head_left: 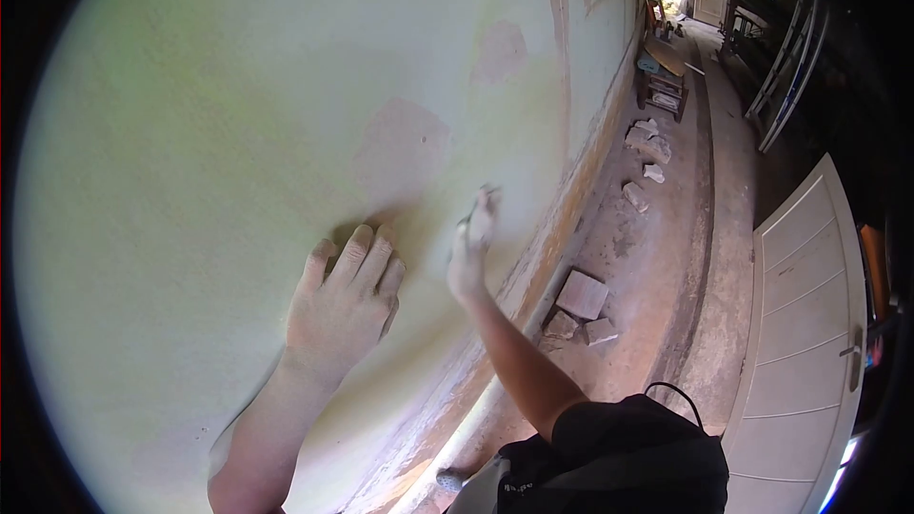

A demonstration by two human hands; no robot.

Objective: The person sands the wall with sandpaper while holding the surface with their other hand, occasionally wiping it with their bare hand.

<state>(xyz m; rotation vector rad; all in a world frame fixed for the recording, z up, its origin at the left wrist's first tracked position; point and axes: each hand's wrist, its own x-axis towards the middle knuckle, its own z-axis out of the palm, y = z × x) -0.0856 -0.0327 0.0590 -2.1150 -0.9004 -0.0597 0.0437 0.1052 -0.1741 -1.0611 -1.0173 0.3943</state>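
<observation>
The pale green plastered wall (pixel 238 86) fills most of what I can see, running away to the bright doorway at the far end. It has a worn orange-brown band along its foot. Two pinkish filled patches (pixel 400 148) stand out on it, the lower one just above the hands.

Beside the wall stretches a dusty grey concrete floor (pixel 666 257). A white panelled door (pixel 800 324) lies to the right, and a pale metal ladder (pixel 785 67) leans further off. Broken grey stone blocks (pixel 581 295) sit close to the wall's foot, near where the person stands, with more lumps strung out behind.

The person's black top (pixel 628 457) shows at the bottom. The dusty left hand (pixel 343 309) lies flat on the wall, its fingers (pixel 367 252) straight and pressed together. The right hand (pixel 469 252) is raised edge-on against the wall just right of the left and is blurred. Its fingertips seem to pinch a small dark piece (pixel 465 222) against the plaster, though I cannot tell the grip for sure.

As I see it, the risks are underfoot and under the palm. A sideways step could catch those blocks. A powdery palm could also slide if weight goes onto it, and the pinched piece looks easy to drop.
</observation>
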